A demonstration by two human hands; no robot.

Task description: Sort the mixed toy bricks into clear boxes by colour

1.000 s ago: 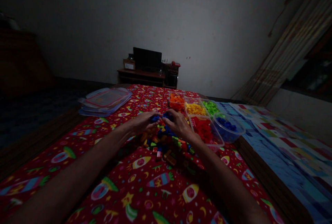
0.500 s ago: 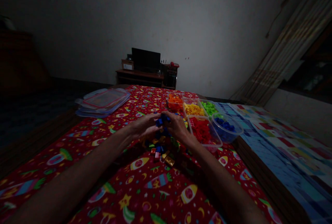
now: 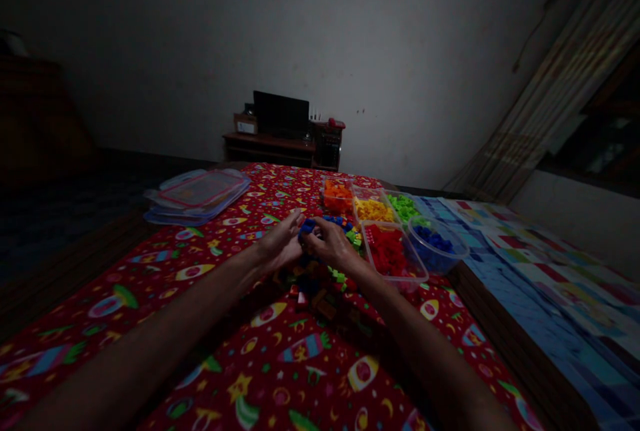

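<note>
My right hand [image 3: 330,242] pinches a blue toy building brick [image 3: 307,226] between thumb and fingers. Beside it my left hand [image 3: 283,242] is open, its palm turned towards the brick and its fingers stretched out. Below both hands, a mixed pile of toy bricks [image 3: 340,278] in green, red, blue and other colours lies on the red patterned cloth [image 3: 270,351]; the hands and their shadow hide part of it. More blue bricks [image 3: 340,221] lie just behind my right hand.
To the right stand clear containers of sorted bricks: orange [image 3: 337,196], yellow [image 3: 374,211], green [image 3: 403,206], red [image 3: 389,251] and, in a round tub, blue [image 3: 434,242]. Stacked plastic lids [image 3: 197,194] lie at the left. A monitor [image 3: 281,114] stands at the far wall.
My hands have drawn slightly apart at the fingertips, and the left palm has opened more. The blue brick now sits in my right fingers, a little left of and above where the bricks were.
</note>
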